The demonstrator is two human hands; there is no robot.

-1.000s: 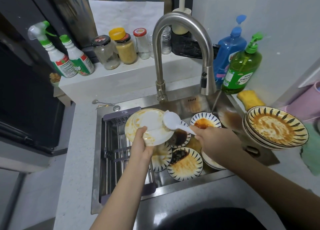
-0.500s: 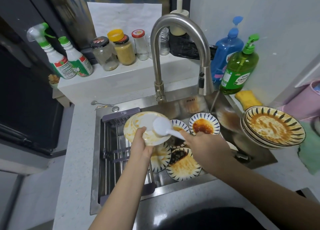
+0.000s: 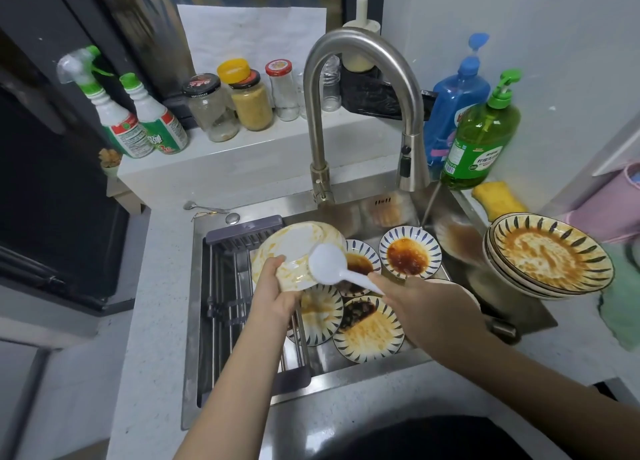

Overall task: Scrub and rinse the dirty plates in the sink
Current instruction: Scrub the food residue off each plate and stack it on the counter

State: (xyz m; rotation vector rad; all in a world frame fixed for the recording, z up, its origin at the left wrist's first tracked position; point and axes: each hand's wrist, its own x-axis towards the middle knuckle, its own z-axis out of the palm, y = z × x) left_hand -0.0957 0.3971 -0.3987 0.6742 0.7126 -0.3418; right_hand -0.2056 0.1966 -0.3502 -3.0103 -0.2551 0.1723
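Left hand: holds a dirty plate tipped up over the sink.
Right hand: grips a white brush touching the plate.

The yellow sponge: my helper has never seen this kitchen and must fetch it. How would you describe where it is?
Start at the steel faucet arching over the sink. To its right stands a green dish soap bottle; the yellow sponge lies on the counter at its base, behind the stack of dirty plates. It is the only soft, plain yellow block there.
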